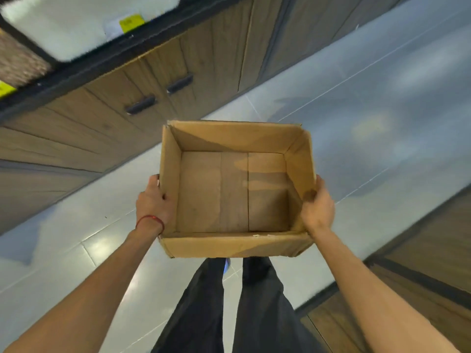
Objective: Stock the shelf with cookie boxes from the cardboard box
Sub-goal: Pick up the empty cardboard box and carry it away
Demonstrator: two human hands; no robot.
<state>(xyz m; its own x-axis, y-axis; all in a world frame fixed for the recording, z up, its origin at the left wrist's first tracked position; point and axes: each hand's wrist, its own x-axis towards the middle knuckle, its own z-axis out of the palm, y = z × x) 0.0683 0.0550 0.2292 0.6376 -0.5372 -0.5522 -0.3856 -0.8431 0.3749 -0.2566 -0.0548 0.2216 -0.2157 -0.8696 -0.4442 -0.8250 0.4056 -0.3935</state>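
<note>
Cardboard box (229, 194) up in air over shiny tiled floor (356, 98), held by both hands, open top up. Bare brown bottom shows inside.
Left hand (154, 200) grips left wall, thumb hooked over rim. Red thread (150, 219) on that wrist.
Right hand (317, 207) grips right wall, thumb inside box, fingers behind wall.
Dark trousers (260, 301) below box.
Wood cupboard doors (107, 123) with dark handles (140, 105) far left. Shelf edge (84, 64) above them, yellow tag (131, 22) on it.
</note>
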